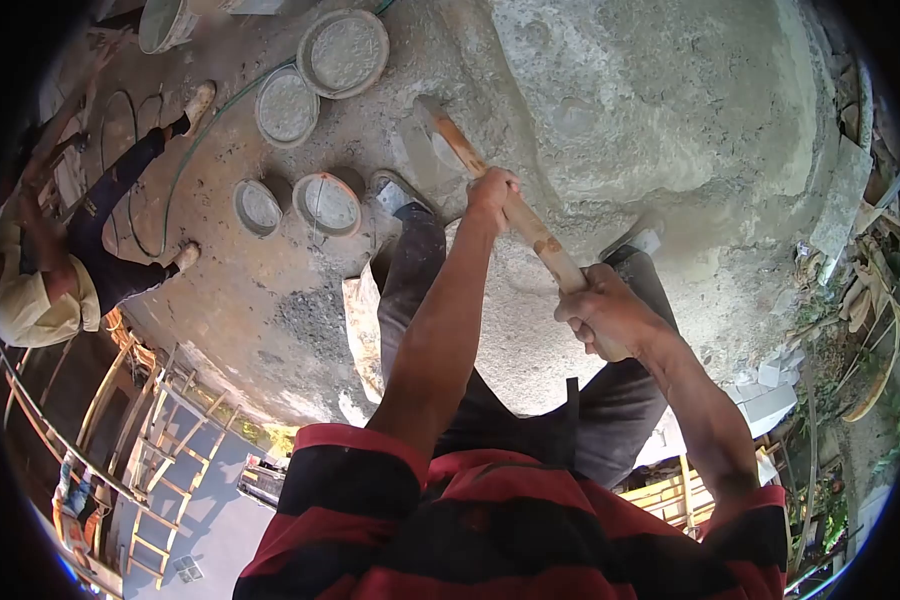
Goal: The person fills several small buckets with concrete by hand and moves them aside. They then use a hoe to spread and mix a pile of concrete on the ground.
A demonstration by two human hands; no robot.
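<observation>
A long wooden-handled hoe (538,235) slants across the middle of the head view. Its grey blade (415,150) rests at the edge of the wet grey concrete (650,110), and mud partly hides its shape. My left hand (492,198) is wrapped round the upper part of the handle, nearer the blade. Lower down, close to the handle's end, my right hand (607,308) is closed round it. My feet stand apart on either side of the handle, in the grey mix.
Several buckets of grey mix, including an orange-rimmed bucket (327,205) and a large bucket (343,55), stand left of the blade. A green hose (185,150) runs past a co-worker (55,270) at far left. Wooden ladders (175,480) lie lower left; debris (865,290) lines the right.
</observation>
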